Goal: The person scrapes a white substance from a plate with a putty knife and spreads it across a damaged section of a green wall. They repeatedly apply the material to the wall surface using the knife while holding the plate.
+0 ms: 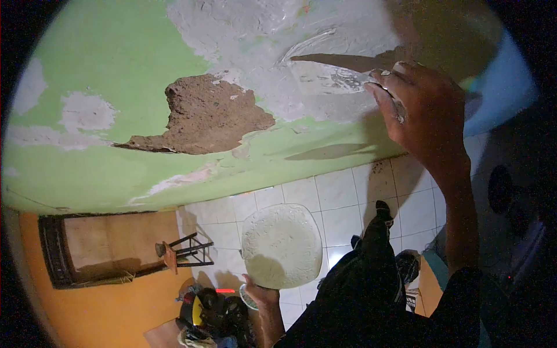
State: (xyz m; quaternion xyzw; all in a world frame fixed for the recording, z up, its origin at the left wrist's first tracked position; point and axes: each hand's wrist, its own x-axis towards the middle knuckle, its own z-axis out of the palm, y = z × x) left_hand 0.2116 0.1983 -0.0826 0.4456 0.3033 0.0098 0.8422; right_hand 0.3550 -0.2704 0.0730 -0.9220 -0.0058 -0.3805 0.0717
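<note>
My right hand point(422, 107) is closed round the handle of a putty knife point(333, 79). Its wide blade, smeared with white filler, lies against the wall over a patch of whitish-grey filler point(243, 29). Lower down, my left hand point(262, 292) grips the edge of a round, pale board point(282, 243) with a lumpy surface; its fingers are mostly hidden beneath. Left of the blade, the green wall point(136, 43) has a hole of bare brown masonry point(212, 116) with broken paint edges.
White floor tiles point(339, 188) run below the wall. A small dark stool point(185, 253) stands near an orange wall point(110, 313) with a wooden door point(116, 246). Several dark items and a yellow one point(197, 311) are piled behind my left hand.
</note>
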